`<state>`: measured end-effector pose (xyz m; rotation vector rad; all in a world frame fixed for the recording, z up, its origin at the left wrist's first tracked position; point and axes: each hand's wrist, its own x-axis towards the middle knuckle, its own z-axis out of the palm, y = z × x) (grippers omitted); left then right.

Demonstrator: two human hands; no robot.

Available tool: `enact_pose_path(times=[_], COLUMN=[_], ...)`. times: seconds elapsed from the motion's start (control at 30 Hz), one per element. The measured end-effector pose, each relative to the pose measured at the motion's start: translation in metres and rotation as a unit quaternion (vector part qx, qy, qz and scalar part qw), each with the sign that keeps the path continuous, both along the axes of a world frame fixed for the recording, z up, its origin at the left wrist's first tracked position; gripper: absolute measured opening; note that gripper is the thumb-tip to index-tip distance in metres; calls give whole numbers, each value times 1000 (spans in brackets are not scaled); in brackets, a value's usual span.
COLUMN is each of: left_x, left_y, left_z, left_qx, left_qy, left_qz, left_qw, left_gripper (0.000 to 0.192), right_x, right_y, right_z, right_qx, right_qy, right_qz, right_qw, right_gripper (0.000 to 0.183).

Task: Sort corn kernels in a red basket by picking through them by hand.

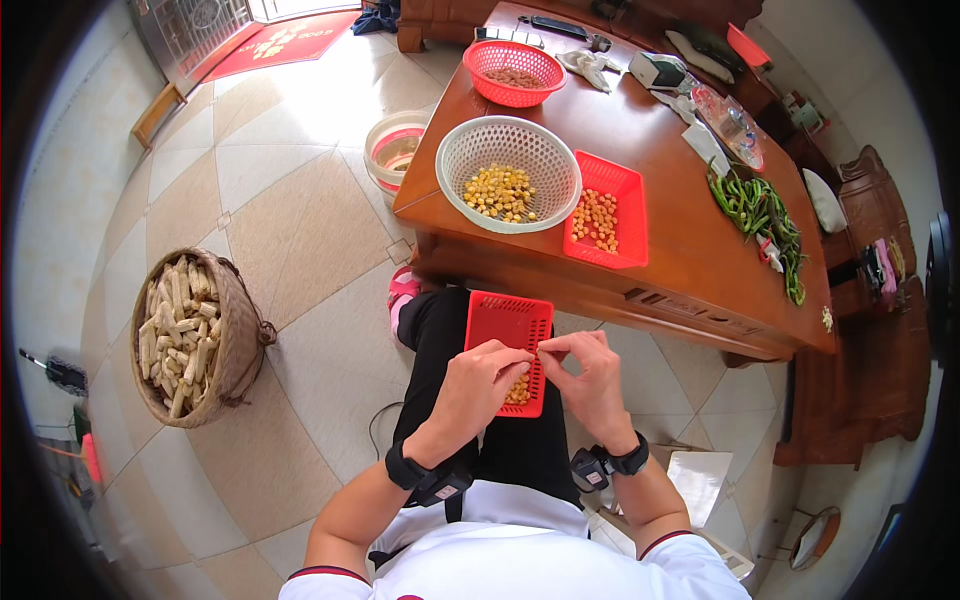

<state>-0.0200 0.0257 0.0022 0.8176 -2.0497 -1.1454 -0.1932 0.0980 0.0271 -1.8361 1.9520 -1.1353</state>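
Note:
A small red slotted plastic basket [510, 319] rests on my lap, with a pile of small yellow-orange pieces [519, 390] at its near end. Over its right side, my left hand [480, 386] and my right hand [589, 371] meet fingertip to fingertip. Thumb and forefinger of each hand are pinched on a tiny item, mostly hidden and too small to identify. On the wooden table ahead, a white perforated plastic bowl [457, 142] holds many yellow pieces [501, 193]. Touching its right side is a red rectangular basket [634, 195] with orange-yellow rounded pieces [596, 219].
A woven basket [244, 352] of bare corn cobs [180, 330] stands on the tiled floor at left. Beside the table [637, 142] is a bucket [375, 154]. A red colander [480, 75], green chili peppers [750, 202] and a tissue box [656, 71] are on the table.

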Motion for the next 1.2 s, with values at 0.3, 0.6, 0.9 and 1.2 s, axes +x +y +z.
enact_pose_path(times=[0.3, 0.6, 0.9, 1.2], left_x=[-2, 9, -32, -40], left_y=[1, -17, -29, -26], left_z=[-6, 0, -35, -52], left_qx=[-117, -142, -197, -185], left_qy=[-142, -134, -306, -318], left_qz=[-71, -42, -148, -147], left_qw=[980, 980, 920, 918], left_gripper=[10, 13, 16, 18], right_x=[-75, -61, -20, -17], right_y=[-70, -37, 4, 2], right_z=[49, 23, -33, -41], right_qx=[-160, -123, 68, 66], right_qy=[79, 36, -22, -19], right_qz=[-145, -125, -61, -36], right_qw=[973, 984, 996, 997], right_gripper=[11, 11, 17, 18])
